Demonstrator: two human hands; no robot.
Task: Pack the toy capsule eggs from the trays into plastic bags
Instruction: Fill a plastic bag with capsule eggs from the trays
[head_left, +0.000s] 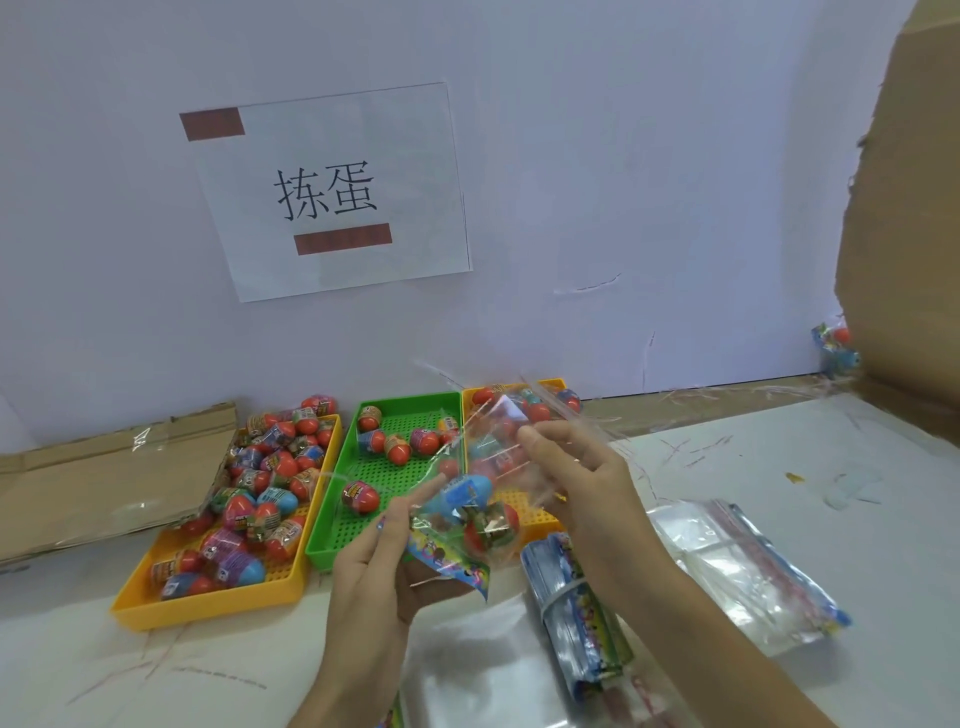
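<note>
- left hand (374, 566) grips the printed lower edge of a clear plastic bag (483, 441), fingers curled round it; the fingertips are lost behind the film
- right hand (582, 483) pinches the bag's upper film between thumb and fingers; the exact hold is blurred by glare
- inside the bag, held above the trays, lie a blue egg (465, 491) and a red egg (493, 527); whether more sit behind them cannot be told
- left yellow tray (208, 608) is heaped with capsule eggs (260, 483); green tray (322, 545) holds only a few, well apart
- right yellow tray (556, 385) is mostly hidden behind the bag and the right hand; its egg count cannot be made out
- a banded bundle of printed bags (576, 608) lies on the table (779, 467) under the right forearm; a loose stack of clear bags (743, 571) lies just beside it
- a packed bag (834, 348) at the far right is half covered by cardboard (909, 208), which the frame cuts off
</note>
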